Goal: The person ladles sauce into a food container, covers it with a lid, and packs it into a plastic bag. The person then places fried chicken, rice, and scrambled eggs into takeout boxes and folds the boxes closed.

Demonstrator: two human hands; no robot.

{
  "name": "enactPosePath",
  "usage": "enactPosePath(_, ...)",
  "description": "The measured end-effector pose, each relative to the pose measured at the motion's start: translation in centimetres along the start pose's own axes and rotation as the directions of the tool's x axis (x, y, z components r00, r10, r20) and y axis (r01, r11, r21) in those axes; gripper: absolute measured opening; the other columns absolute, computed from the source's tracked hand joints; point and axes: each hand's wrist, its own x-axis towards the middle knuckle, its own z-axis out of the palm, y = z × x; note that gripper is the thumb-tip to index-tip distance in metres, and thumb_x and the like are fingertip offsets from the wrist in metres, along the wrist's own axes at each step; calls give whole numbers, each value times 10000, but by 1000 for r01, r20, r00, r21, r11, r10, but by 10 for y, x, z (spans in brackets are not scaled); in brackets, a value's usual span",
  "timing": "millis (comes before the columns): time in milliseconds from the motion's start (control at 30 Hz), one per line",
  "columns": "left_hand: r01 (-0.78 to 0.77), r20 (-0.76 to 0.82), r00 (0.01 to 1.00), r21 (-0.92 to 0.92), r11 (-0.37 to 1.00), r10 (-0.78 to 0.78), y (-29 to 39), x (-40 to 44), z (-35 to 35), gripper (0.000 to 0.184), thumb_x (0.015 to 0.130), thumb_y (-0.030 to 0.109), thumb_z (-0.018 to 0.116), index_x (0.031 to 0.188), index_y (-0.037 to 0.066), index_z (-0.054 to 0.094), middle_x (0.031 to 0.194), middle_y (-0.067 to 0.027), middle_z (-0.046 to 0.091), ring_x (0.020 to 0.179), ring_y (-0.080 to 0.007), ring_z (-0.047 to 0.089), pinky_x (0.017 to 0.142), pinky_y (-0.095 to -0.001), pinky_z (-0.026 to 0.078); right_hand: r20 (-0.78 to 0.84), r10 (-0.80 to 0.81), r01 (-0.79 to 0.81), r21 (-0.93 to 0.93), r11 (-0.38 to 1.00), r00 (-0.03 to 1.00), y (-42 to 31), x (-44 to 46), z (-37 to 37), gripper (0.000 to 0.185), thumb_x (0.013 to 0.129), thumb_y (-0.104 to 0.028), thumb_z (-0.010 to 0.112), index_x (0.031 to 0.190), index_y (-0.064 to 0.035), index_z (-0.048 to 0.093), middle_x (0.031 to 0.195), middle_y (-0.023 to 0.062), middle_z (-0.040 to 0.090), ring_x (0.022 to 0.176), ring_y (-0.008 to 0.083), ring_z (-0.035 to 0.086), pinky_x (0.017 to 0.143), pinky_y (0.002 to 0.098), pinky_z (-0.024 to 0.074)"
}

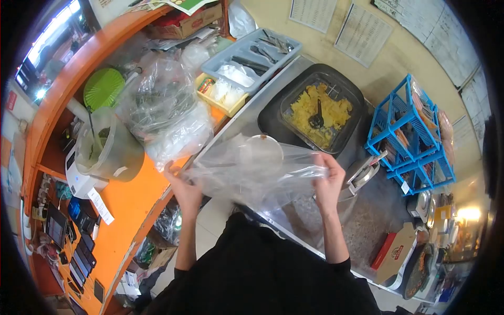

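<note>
A clear plastic bag (pixel 247 181) is stretched sideways between my two hands in front of my body. My left hand (pixel 185 190) grips its left edge, close to the orange counter. The opposite edge is pinched in my right hand (pixel 328 179), over the metal worktop. Through and above the film shows a round white dish (pixel 266 147); its contents are hard to make out. Beyond it, a black square pan (pixel 358 100) holds yellow rice (pixel 336 110) with a black spoon (pixel 316 119) lying in it.
Left, the orange counter (pixel 131 210) carries a cloudy plastic bucket (pixel 131 157), bundled plastic bags (pixel 157 100) and phones (pixel 84 257). A grey cutlery tray (pixel 212 65) stands at the back. Blue baskets (pixel 407 163) and an open cardboard box (pixel 399 249) are on the right.
</note>
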Motion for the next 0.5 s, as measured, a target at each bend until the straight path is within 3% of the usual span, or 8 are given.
enactPosePath(100,-466,-35,877,188,865,480,38,-21,19,435,748,56,624,1136,-23,445,1107,-191,498,990,-251,521,826,-261,401,163,-164,188,-148,971,973,-11,6,29,153,826,-110,588,902,21,614,721,72,634,670,119,577,598,260,442)
enactPosePath(200,-446,288,846,-81,891,450,69,-25,39,379,706,-24,551,1075,-3,469,1006,-211,547,924,-307,564,768,-295,441,323,-244,317,-194,928,914,-30,3,49,167,790,-74,586,927,21,598,786,135,641,695,202,617,612,290,456)
enactPosePath(267,-310,459,809,-199,930,368,72,-15,37,345,683,-54,512,1021,7,490,922,-202,571,861,-331,581,738,-323,457,390,-352,515,-488,704,851,-41,7,44,227,739,-22,559,962,-2,596,836,162,636,711,299,616,636,319,471)
enactPosePath(333,-139,562,778,-285,949,282,71,9,17,335,675,-76,471,997,9,511,862,-189,580,819,-351,587,739,-343,463,426,-404,559,-770,307,810,-30,27,22,271,717,7,539,982,-17,596,879,169,632,706,327,606,644,335,475)
enactPosePath(367,-270,541,728,-339,901,421,58,14,10,358,700,-82,437,1039,22,487,795,-163,594,727,-282,615,672,-317,475,449,-442,566,-805,175,776,-20,46,3,339,710,26,523,1040,-34,575,900,177,623,722,326,612,649,340,482)
enactPosePath(433,92,763,626,-279,956,163,56,23,-11,361,730,-69,413,1068,40,476,806,-133,605,710,-209,612,628,-289,466,422,-365,538,-779,323,830,-11,69,-29,418,730,39,498,1137,-54,528,913,166,613,735,289,621,636,338,492)
enactPosePath(467,260,845,533,-214,942,44,54,28,-19,362,745,-63,401,1082,48,470,811,-118,610,702,-172,611,606,-275,462,390,-235,451,-680,578,890,-11,74,-37,428,757,35,490,1176,-57,501,905,147,613,733,252,623,618,331,496)
enactPosePath(500,598,910,414,-278,752,7,42,29,-24,351,772,-45,402,1097,72,465,825,-73,613,674,-106,582,583,-234,454,387,-89,304,-542,783,918,-11,77,-40,440,785,30,481,1215,-59,475,897,128,613,730,215,625,601,325,499)
